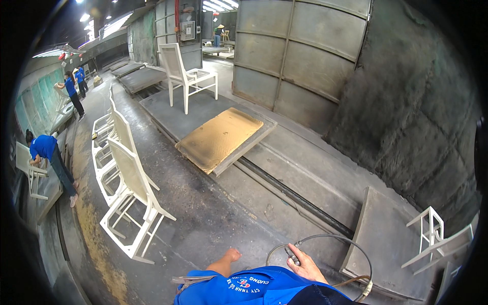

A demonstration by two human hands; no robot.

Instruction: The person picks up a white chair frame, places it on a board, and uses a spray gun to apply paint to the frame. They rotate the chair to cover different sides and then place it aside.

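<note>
My right hand is closed around a small dark metal fitting. A thin dark hose joins it and loops out to the right. What the fitting's far end looks like is hidden by the hand. Just in front of my blue shirt, my left hand is curled, with nothing visible in it. Nearest to that hand, on the left, stands a white chair frame with a tall pale back. More white chairs line up behind it.
Ahead, a white chair stands on a low grey platform bearing a tan cardboard sheet. Another platform at right carries a white chair. A dark rail crosses the floor. At left, a person in blue bends over a chair.
</note>
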